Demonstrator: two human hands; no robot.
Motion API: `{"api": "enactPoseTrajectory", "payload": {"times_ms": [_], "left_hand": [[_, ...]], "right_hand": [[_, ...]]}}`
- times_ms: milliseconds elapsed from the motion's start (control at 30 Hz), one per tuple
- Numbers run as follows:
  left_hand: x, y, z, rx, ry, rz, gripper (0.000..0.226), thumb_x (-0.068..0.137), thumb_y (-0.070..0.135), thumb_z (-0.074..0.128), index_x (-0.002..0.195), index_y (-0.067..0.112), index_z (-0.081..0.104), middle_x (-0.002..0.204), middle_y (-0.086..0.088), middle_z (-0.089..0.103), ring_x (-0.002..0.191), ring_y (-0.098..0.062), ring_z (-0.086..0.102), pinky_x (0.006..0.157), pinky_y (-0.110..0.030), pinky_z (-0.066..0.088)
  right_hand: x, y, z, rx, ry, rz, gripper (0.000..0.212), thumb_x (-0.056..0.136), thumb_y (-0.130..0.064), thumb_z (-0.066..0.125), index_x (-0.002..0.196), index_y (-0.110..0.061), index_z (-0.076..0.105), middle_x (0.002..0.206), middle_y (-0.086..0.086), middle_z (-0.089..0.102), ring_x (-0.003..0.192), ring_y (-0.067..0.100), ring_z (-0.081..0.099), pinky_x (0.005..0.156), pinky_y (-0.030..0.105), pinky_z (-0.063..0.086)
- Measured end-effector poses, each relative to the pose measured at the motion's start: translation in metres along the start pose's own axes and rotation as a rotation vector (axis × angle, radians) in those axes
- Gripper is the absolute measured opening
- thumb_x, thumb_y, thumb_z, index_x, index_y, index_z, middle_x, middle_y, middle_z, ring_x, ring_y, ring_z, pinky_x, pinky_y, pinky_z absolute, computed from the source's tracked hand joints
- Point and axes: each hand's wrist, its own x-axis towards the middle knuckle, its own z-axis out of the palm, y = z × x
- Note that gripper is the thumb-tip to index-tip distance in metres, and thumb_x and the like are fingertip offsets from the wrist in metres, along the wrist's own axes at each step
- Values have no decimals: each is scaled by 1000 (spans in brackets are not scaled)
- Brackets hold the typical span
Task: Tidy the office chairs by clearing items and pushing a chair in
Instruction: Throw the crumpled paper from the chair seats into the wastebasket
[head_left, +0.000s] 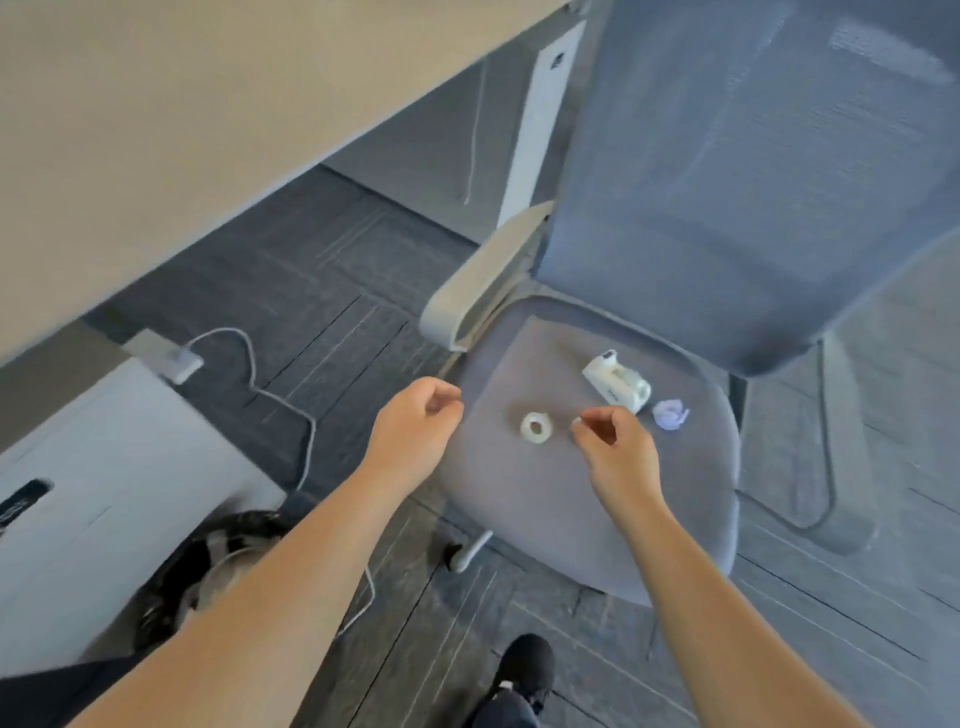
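The clearing step is judged to be in hand: three items lie on the chair seat (545, 499) and none has been lifted yet. The chair stands pulled out from the desk (156, 130), so the push-in is judged to come later.

The left hand (413, 434) is held just off the seat's left edge, fingers loosely curled, nothing gripped. The right hand (613, 447) hovers over the seat just right of the tape roll (536, 427), thumb and forefinger brought near each other; whether something small is pinched cannot be told from the blur.

The next move is judged to call for a pinch across the roll's rim, or a finger hooked through its hole.

Materials noted:
- Seat: grey-blue woven fabric, soft, rounded edges; backrest of mesh.
- Tape roll: small pale ring, lying flat, probably smooth and light.
- Tape dispenser (616, 384): white hard plastic, blocky, resting near the seat back.
- Purple object (670, 414): small, crumpled or coiled, just right of the dispenser; identity not resolved.
- Armrest (483, 280): pale moulded plastic.
- Floor: dark carpet tiles with a white cable (291, 405).
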Motion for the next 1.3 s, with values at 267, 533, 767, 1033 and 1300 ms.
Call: {"api": "enactPoseTrajectory", "payload": {"times_ms": [267,533,767,1033,1300], "left_hand": [[83,26,154,139,-146,-122,28,89,18,52,114,7,56,122,-9,59,114,-24,53,79,-25,35],[142,-8,260,304,-265,-133,10,83,15,59,92,12,60,90,1,58,100,-26,55,65,-26,32],[186,-58,305,620,-346,-40,54,80,25,62,130,16,45,136,-12,45,125,-33,40,101,-36,34],[204,-39,305,394,-270,87,13,76,23,66,80,16,56,92,-2,58,87,-22,53,57,-20,32],[227,-3,312,231,-270,176,18,77,19,66,91,22,55,82,21,47,79,5,47,64,2,34]], "right_hand": [[107,84,-67,52,19,163,27,87,-10,53,114,-8,58,99,0,57,88,16,50,59,9,34],[163,174,-65,134,9,374,21,88,-12,51,108,-15,57,87,-5,54,65,2,48,47,8,40],[185,222,-47,203,58,426,15,87,-12,53,100,-20,55,77,-16,51,67,-1,49,43,-2,37],[213,224,-45,129,177,383,35,86,-12,55,121,-12,50,115,-1,46,102,14,48,73,18,35],[266,233,-41,-155,110,282,70,86,-10,54,146,-24,22,157,0,16,139,26,20,86,16,19]]}}
